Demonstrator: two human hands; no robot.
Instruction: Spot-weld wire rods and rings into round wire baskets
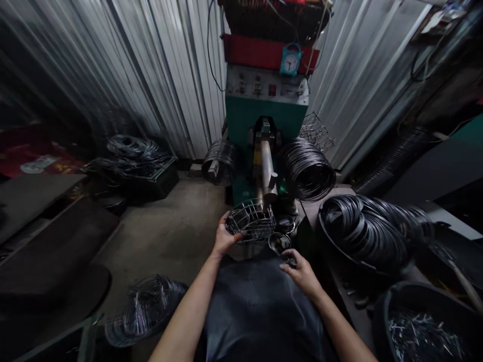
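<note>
My left hand [224,238] is closed on the left rim of a round wire basket [260,227], its thumb over the near edge. The basket is tilted under the electrode arm [267,168] of a green welding machine [241,118]. My right hand [298,269] is to the right, beside a small metal cup [279,242]. Its fingers are curled around something small and dark that I cannot make out. A dark apron [260,306] covers my lap below both hands.
Coils of wire rings [306,170] hang right of the machine; more rings [221,161] are on its left. A tub of rings [362,231] and a bucket of short metal pieces [396,296] stand at right. A wire bundle [145,306] and a crate [151,178] are at left.
</note>
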